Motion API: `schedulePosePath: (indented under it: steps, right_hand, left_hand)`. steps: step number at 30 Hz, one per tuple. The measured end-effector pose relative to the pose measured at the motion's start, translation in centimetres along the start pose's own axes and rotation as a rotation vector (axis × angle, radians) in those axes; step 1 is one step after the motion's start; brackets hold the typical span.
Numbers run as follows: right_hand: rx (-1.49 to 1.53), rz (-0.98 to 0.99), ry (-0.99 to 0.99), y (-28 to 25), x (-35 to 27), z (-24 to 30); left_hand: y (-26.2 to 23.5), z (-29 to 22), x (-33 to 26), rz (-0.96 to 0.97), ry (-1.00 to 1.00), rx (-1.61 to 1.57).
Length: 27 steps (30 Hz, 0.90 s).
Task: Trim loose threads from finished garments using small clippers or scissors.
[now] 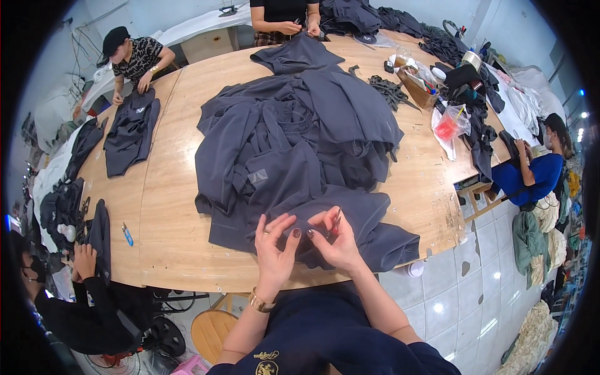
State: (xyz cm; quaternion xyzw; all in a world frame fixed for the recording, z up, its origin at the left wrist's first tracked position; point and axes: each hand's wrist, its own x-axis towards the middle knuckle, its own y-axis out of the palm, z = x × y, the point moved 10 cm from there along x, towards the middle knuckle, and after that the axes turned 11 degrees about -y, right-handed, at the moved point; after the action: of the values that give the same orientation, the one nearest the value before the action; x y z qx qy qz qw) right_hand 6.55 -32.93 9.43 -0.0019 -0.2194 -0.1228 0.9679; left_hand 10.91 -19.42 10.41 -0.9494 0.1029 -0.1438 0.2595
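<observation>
My left hand (275, 245) hovers over the near edge of a dark grey garment (284, 209), its fingers apart and nothing visibly held. Close to it on the right, my right hand (342, 249) is closed around small thread snips (336, 224) with red on the handle and dark blades pointing up. The two thumbs nearly meet; whether a thread runs between them is too fine to tell. Beyond my hands lies a heaped pile of dark grey garments (350, 103), some with a light patch. One garment end (397, 245) spreads toward the right table edge.
The wooden table (172, 212) curves around me. Blue-handled snips (127, 234) lie left. A bagged red drink (447, 127) and cardboard box (417, 87) stand right. A wooden stool (215, 331) is below. Several co-workers handle dark garments around the table.
</observation>
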Motion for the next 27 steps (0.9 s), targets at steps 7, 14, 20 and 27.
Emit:
schedulePosePath:
  steps: [7, 14, 20, 27]
  right_hand:
    - [0.136, -0.06, 0.011, 0.6, -0.2, -0.5]
    - [-0.138, -0.114, -0.022, -0.8, 0.3, 1.2]
    - [-0.438, 0.018, -0.009, -0.6, -0.2, 3.1]
    - [-0.849, 0.236, -0.135, 1.6, 0.1, 4.1]
  left_hand:
    - [1.4, 3.3, -0.6, 0.114, -0.331, -0.468]
    - [-2.5, -1.4, -0.4, -0.198, -0.055, -0.009]
    - [-3.2, -2.8, -0.3, -0.26, 0.086, 0.126]
    - [-2.9, -3.7, -0.6, -0.256, 0.151, 0.206]
